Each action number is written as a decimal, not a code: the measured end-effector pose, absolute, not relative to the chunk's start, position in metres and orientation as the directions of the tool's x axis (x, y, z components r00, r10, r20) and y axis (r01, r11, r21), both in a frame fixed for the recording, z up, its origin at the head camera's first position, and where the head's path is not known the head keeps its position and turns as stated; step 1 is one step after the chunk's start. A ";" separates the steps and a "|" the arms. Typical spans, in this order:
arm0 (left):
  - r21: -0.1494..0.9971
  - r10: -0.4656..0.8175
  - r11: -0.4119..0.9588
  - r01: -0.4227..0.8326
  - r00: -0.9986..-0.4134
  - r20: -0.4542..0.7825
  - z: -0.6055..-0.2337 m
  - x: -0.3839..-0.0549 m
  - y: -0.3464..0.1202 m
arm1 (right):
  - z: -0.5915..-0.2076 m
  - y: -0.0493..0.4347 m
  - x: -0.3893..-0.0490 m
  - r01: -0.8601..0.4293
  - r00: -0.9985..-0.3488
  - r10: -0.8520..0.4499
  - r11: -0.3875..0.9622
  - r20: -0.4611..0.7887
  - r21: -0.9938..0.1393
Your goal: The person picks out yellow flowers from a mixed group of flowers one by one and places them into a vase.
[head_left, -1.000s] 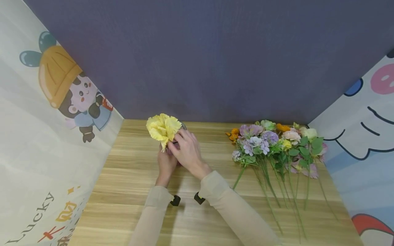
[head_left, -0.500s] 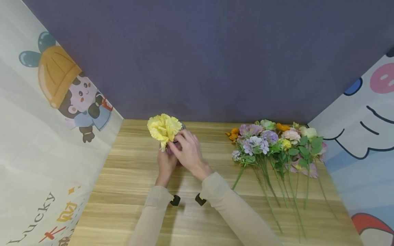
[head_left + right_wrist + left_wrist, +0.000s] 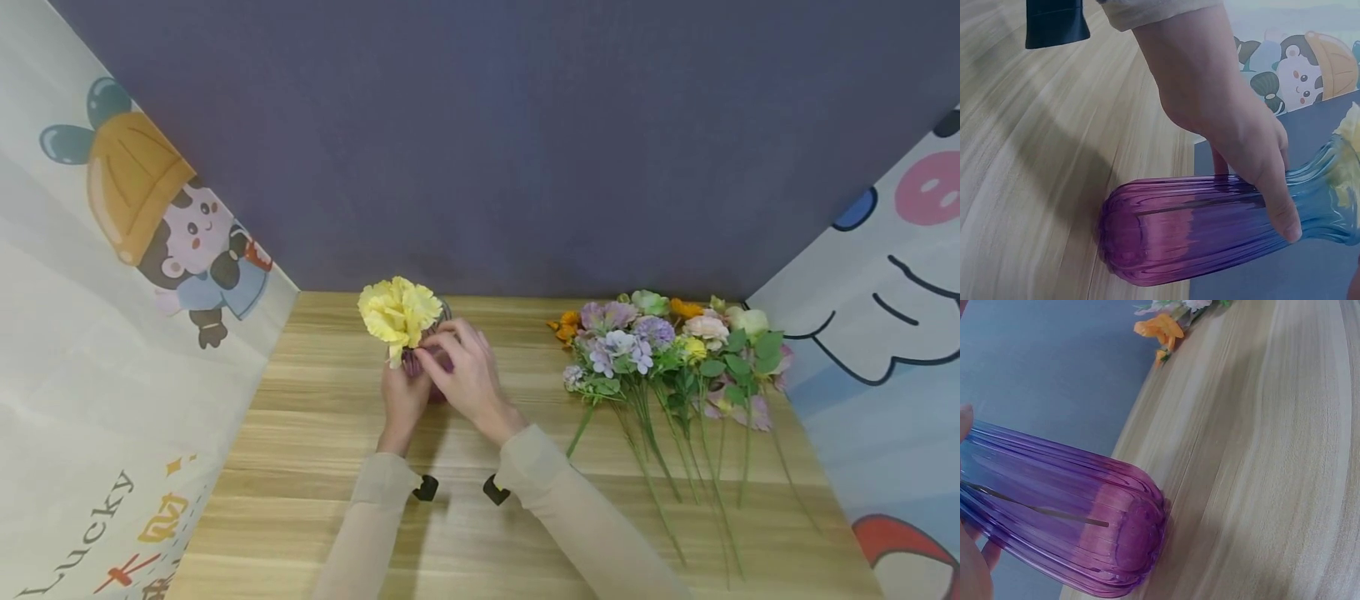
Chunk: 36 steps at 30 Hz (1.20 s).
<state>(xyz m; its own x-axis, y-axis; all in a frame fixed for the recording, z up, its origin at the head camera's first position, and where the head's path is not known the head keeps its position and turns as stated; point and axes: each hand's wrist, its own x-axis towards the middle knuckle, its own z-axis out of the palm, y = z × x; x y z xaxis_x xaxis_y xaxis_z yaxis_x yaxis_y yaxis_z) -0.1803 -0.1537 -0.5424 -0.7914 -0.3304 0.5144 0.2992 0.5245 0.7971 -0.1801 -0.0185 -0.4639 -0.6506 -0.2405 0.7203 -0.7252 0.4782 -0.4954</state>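
Observation:
A ribbed glass vase (image 3: 1210, 215), pink and purple at its base and blue at its flared mouth, stands upright on the table. My left hand (image 3: 403, 398) grips it below the mouth, with the thumb across the glass in the right wrist view. A ruffled yellow flower (image 3: 399, 312) sits at the mouth, its dark stem (image 3: 1054, 512) running down inside the vase. My right hand (image 3: 468, 375) is at the vase's right side, thumb and fingertips pinching beneath the bloom at the rim. The flower head partly covers the mouth in the head view.
Several loose artificial flowers (image 3: 652, 333) in purple, orange, yellow and cream lie at the right of the wooden table (image 3: 315, 500), stems toward the front. A dark panel (image 3: 480, 150) rises behind the table. Printed curtains (image 3: 90, 350) hang at both sides.
My right hand has shifted slightly to the right, drawing its fingers a little away from the petals. The bloom has turned slightly. My left hand stays on the vase.

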 end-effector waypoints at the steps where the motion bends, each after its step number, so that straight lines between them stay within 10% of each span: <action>1: 0.801 -0.335 0.524 0.289 -0.795 0.506 -0.542 -0.180 -0.154 | -0.464 -0.018 -0.180 -0.727 -0.649 -0.241 0.476 0.721 -0.495; 36: 0.862 -0.335 0.425 0.274 -0.838 0.432 -0.536 -0.177 -0.151 | -0.500 0.036 -0.163 -0.711 -0.670 -0.239 0.477 0.702 -0.517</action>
<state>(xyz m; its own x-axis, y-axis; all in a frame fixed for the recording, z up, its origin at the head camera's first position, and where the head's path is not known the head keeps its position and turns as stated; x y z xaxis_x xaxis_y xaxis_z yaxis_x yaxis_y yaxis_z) -0.1770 -0.1512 -0.5364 -0.8375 -0.3351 0.4316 0.2743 0.4254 0.8625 -0.1627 0.0364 -0.5001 -0.6705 -0.2393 0.7023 -0.7112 0.4768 -0.5165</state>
